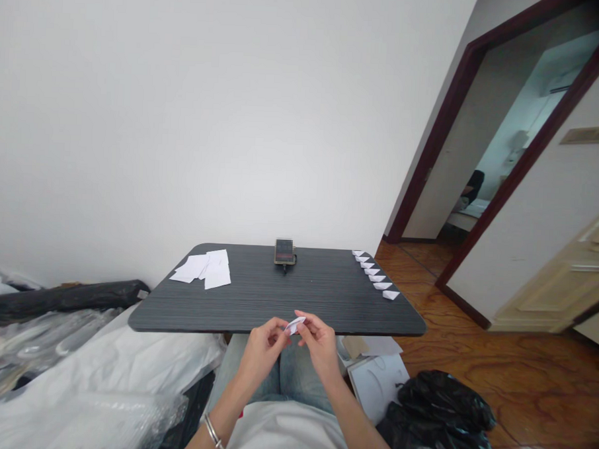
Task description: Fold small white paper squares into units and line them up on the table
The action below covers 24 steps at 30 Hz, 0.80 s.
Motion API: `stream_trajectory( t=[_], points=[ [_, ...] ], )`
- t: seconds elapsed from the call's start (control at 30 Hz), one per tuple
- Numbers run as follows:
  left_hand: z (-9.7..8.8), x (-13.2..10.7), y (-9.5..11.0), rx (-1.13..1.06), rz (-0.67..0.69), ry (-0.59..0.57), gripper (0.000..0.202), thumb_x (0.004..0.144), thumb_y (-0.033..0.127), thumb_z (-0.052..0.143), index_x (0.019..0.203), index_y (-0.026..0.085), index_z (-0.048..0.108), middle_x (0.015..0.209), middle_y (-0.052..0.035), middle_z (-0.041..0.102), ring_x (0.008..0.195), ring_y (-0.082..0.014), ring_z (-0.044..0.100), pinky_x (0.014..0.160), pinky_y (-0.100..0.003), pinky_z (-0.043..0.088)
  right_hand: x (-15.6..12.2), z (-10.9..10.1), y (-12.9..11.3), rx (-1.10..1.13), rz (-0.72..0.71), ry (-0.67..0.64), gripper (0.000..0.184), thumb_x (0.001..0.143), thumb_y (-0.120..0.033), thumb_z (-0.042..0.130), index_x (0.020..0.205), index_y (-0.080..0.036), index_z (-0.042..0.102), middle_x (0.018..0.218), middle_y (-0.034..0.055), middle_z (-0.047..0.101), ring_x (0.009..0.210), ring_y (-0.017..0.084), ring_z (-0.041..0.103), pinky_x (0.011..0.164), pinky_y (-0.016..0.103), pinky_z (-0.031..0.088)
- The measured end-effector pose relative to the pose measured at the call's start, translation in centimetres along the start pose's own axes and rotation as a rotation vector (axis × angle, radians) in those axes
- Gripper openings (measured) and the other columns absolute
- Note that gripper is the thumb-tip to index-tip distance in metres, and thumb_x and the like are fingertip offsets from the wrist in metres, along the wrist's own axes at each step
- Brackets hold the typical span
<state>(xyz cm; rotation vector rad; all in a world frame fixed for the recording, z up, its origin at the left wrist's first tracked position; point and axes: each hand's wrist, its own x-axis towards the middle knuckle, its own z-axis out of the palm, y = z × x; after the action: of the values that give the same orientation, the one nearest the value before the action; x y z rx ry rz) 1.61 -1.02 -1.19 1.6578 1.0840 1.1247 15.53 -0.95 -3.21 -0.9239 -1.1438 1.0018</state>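
Note:
A small folded piece of white paper [295,325] is pinched between both hands, just over the table's near edge. My left hand [266,341] has its thumb and fingers closed on the paper's left end. On the other end, my right hand [320,341] grips it with thumb and fingertips. Part of the paper is hidden behind the fingers. Loose sheets of white paper [218,270] lie overlapping on the table's left side. Along the right edge runs a row of several small folded white papers [376,278].
The dark table [256,302] stands against a white wall. A small device with a dark screen [284,251] sits at its back middle. Plastic-wrapped bundles [74,373] lie at the left; a black plastic bag [440,416] and white paper bag [379,383] are on the right floor.

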Motion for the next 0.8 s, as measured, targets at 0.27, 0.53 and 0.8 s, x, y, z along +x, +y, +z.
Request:
stream_trajectory(
  t=[0.27, 0.53, 0.8],
  points=[
    [0.0, 0.0, 0.3, 0.047, 0.086, 0.073, 0.011, 0.079, 0.024, 0.054, 0.085, 0.018, 0.061, 0.07, -0.0024, 0.069, 0.066, -0.0175, 0.064, 0.057, -0.023, 0.045, -0.2, 0.3, -0.5, -0.035, -0.003, -0.039, 0.022, 0.072, -0.029, 0.065, 0.091, -0.018, 0.069, 0.077, 0.0044, 0.067, 0.067, 0.017, 0.061, 0.045, 0.021, 0.048],
    [-0.2, -0.3, 0.6, 0.104, 0.286, 0.198, 0.016, 0.075, 0.015, 0.06, 0.09, 0.019, 0.064, 0.089, -0.006, 0.068, 0.081, -0.0193, 0.063, 0.068, -0.028, 0.05, -0.5, 0.3, -1.0, -0.1, -0.18, 0.064, 0.012, 0.076, -0.024, 0.059, 0.076, -0.021, 0.07, 0.072, 0.0021, 0.059, 0.063, 0.015, 0.055, 0.044, 0.02, 0.044],
    [-0.5, -0.7, 1.1, 0.226, 0.542, 0.213, 0.012, 0.075, 0.014, 0.064, 0.083, 0.022, 0.069, 0.097, -0.0083, 0.067, 0.088, -0.0214, 0.062, 0.08, -0.034, 0.048, -1.0, -0.2, -0.4, -0.171, -0.41, 0.148, 0.019, 0.078, -0.013, 0.054, 0.08, -0.024, 0.07, 0.077, 0.004, 0.064, 0.071, 0.018, 0.057, 0.058, 0.028, 0.047]
  ],
)
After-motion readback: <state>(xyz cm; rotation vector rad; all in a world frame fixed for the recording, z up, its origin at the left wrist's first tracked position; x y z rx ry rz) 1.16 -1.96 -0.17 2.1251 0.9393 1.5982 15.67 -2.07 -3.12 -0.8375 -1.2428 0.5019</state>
